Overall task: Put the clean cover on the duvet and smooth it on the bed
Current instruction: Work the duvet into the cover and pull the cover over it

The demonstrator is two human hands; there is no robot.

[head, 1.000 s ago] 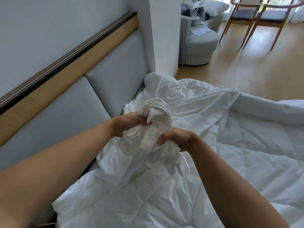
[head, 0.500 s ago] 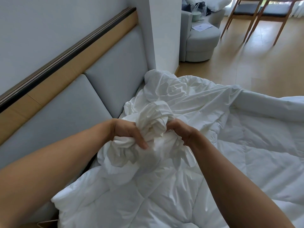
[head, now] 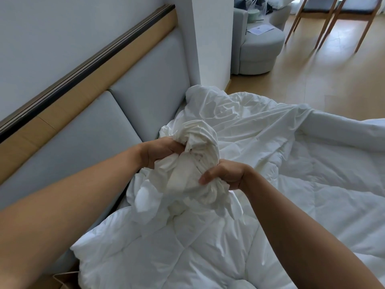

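Both hands — left hand, right hand — grip the bunched cover above the duvet.

Grey padded headboard, grey armchair with paper, wooden chairs, wood floor

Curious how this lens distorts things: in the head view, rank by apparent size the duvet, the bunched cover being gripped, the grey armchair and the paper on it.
1. duvet
2. bunched cover, though nearness to the camera inflates it
3. grey armchair, far off, so its place below the cover is unsure
4. paper
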